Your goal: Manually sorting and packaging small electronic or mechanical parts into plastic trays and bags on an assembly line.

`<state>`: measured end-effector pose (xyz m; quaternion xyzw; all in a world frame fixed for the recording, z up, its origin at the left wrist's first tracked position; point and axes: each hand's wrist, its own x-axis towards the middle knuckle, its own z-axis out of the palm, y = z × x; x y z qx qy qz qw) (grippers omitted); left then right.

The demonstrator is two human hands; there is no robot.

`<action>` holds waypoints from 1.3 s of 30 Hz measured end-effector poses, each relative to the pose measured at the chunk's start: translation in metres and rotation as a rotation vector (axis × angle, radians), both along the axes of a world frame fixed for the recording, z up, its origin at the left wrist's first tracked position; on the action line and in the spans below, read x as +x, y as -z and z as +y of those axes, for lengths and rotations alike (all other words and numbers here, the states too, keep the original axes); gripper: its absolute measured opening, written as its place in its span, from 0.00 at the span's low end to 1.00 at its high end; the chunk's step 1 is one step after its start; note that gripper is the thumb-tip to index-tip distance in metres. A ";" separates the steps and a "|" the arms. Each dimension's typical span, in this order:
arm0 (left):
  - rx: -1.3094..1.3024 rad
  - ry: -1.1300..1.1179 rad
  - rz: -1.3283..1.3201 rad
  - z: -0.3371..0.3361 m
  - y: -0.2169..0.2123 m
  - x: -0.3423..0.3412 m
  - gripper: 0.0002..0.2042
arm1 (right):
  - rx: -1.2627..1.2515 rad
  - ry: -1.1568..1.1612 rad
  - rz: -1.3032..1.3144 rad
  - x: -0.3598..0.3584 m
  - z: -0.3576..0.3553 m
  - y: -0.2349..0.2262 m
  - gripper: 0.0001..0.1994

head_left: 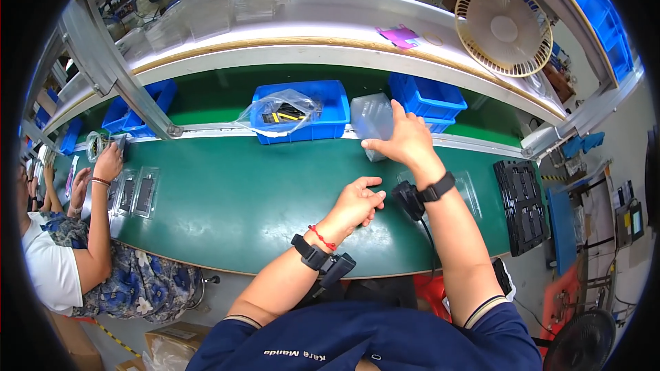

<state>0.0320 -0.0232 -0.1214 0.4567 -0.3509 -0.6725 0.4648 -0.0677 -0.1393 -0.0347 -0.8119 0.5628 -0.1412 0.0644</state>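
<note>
A: What is lying farthest to the left of the fingers?

B: A co-worker's hand [108, 162] is reaching over flat clear packs [135, 194] on the green bench [234, 213], well apart from the person's own hands.

A: And the left hand [357, 203]?

B: It is resting on the bench, fingers loosely curled together and clamped on nothing; a red cord and a black wrist strap are showing at the wrist. Ahead of it, beyond the bench's far edge, a blue bin [330, 113] is holding a clear bag [278, 111] of dark parts.

A: Where is the thing being handled?

B: The stack of clear plastic trays [368, 120] is standing just ahead of the right hand [405, 141], between two blue bins. The right fingers are spreading apart against its near side, thumb low on the stack, touching rather than enclosing it.

A: How is that hold best made?

B: Judging from the pose, the stack is looking light and slippery; gripping low and pulling squarely is likely keeping it together. To the right, a black tray [520, 206] is lying on the bench end.
</note>
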 end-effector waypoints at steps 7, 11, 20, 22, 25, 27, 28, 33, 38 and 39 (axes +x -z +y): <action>-0.012 -0.093 0.036 -0.002 -0.007 0.007 0.15 | 0.028 0.142 -0.028 0.009 -0.007 0.003 0.43; -0.073 -0.156 -0.025 -0.001 -0.011 0.007 0.09 | 0.044 0.090 -0.230 -0.008 -0.008 0.001 0.43; -0.142 -0.322 0.022 -0.006 -0.011 0.017 0.08 | 0.026 0.041 -0.342 -0.018 0.019 -0.004 0.42; -0.145 -0.363 0.127 -0.004 -0.021 0.015 0.09 | 0.050 -0.069 -0.435 -0.026 0.039 0.002 0.41; -0.160 -0.410 0.340 -0.004 -0.020 0.018 0.10 | 0.106 -0.063 -0.486 -0.024 0.079 0.007 0.41; -0.215 -0.410 0.243 -0.003 -0.010 0.024 0.09 | 0.101 -0.088 -0.494 -0.023 0.101 0.012 0.40; -0.182 -0.380 0.186 0.000 -0.018 0.026 0.07 | 0.153 -0.058 -0.507 -0.028 0.108 0.014 0.40; -0.005 -0.420 0.068 0.048 -0.011 0.077 0.09 | 0.058 -0.090 -0.302 -0.041 0.145 0.044 0.40; 0.060 -0.478 0.063 0.070 -0.001 0.092 0.08 | -0.082 -0.030 -0.281 -0.062 0.149 0.054 0.36; 0.053 -0.493 -0.129 0.073 -0.008 0.090 0.09 | -0.129 0.004 -0.273 -0.078 0.143 0.054 0.34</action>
